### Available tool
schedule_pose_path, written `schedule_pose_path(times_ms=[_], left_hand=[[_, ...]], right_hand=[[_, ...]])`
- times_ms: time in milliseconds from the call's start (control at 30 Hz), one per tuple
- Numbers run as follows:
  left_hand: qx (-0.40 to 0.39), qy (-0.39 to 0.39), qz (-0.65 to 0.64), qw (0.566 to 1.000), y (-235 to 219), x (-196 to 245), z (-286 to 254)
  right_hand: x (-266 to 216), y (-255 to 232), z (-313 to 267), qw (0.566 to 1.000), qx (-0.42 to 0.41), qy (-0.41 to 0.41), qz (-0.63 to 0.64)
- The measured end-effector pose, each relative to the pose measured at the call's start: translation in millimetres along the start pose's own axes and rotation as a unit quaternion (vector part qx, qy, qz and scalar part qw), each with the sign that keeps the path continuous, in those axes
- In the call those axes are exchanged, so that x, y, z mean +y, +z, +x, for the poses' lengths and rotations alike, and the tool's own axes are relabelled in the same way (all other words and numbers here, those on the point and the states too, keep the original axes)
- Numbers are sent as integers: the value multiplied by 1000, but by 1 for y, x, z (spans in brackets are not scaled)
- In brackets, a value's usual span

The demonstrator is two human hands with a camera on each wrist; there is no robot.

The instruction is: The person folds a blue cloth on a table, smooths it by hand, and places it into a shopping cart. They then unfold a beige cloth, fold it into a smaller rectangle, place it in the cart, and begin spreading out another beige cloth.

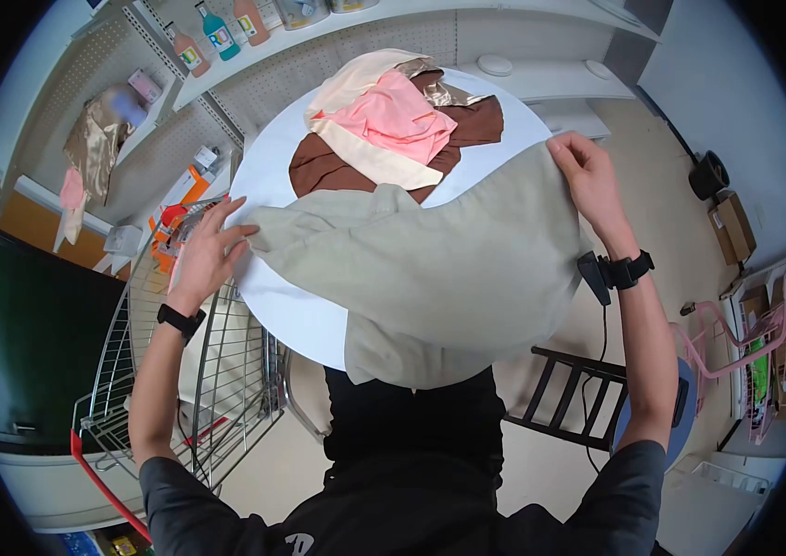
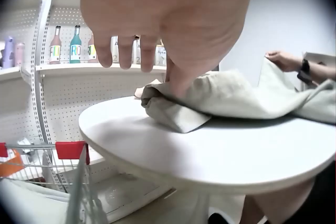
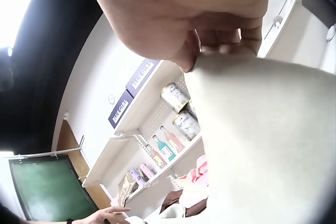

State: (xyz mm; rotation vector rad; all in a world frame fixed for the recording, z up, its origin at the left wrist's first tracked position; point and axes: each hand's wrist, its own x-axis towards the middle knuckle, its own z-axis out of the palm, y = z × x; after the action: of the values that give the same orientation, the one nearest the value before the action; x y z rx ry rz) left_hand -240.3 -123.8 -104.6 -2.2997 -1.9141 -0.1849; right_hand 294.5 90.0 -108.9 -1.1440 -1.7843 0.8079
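Note:
A grey-green cloth [image 1: 449, 269] spans the front of the round white table [image 1: 272, 310], part of it hanging over the near edge. Its raised right corner is pinched by my right hand [image 1: 589, 181]; in the right wrist view the thumb and fingers of that hand [image 3: 194, 14] grip the cloth edge [image 3: 262, 124]. At the cloth's left end my left hand [image 1: 209, 255] pinches it between thumb and finger, the other fingers extended. The left wrist view shows this hand [image 2: 168, 19] over the bunched end [image 2: 178, 113].
Pink [image 1: 398, 116], cream and brown cloths [image 1: 319, 167] lie piled at the table's back. A wire shopping cart [image 1: 226, 371] stands at the left, a dark rack [image 1: 564, 398] and stool at the lower right. Shelves with bottles [image 1: 217, 35] run behind.

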Motion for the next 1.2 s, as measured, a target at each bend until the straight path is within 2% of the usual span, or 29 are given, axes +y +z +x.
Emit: schedule_pose_path(times_ms=[133,233,267,300,333,400,467,533,567,667,733,833,867,900,967,1067,1100,1167,1200], left_hand=[[-2,-24,-17,1000,-3,19,11],[1,-2,-8,1000,18,-12,15],[32,-66,-138,988,30,-31,20],[61,-126,-266,954,42,-55,27],[87,-185,-388,899,39,-57,38],[218,-207,-489,819,20,-54,57],[314,-282,-441,792,3,-87,72],[401,-243,-489,736,-33,-97,85],[480,-140,-404,766,-50,-95,93],[526,-104,-325,779,-92,-88,91],[529,-89,-278,797,-112,-78,79],[462,-9,-116,879,-133,-81,42],[392,23,-104,914,-139,-81,30],[320,64,-3,945,-149,-70,17],[180,3,104,978,-158,-65,0],[265,2,-31,964,-145,-101,-8],[312,-13,-133,940,-143,-105,-1],[392,-42,-331,857,-141,-112,15],[382,-134,-394,825,-149,-104,21]], right_hand=[[-6,-3,8,997,49,-38,41],[-11,-3,8,996,64,-43,48],[-13,-5,6,996,68,-40,47],[-11,-9,7,994,91,-50,40],[-9,-10,9,991,113,-59,34],[-8,-16,16,982,167,-71,56],[-13,-35,27,963,231,-77,111],[-30,-54,30,937,272,-71,207],[-38,-62,33,920,290,-68,255],[-49,-87,39,879,356,-179,262],[-68,-105,28,847,396,-205,290],[-75,-151,12,812,460,-244,265],[-76,-166,7,800,489,-258,232],[-77,-181,2,787,518,-270,198],[-72,-212,-7,771,541,-301,147],[-74,-224,-9,763,553,-318,104],[-80,-217,-5,770,543,-316,113],[-93,-190,9,785,520,-311,130],[-101,-174,15,811,470,-290,192]])
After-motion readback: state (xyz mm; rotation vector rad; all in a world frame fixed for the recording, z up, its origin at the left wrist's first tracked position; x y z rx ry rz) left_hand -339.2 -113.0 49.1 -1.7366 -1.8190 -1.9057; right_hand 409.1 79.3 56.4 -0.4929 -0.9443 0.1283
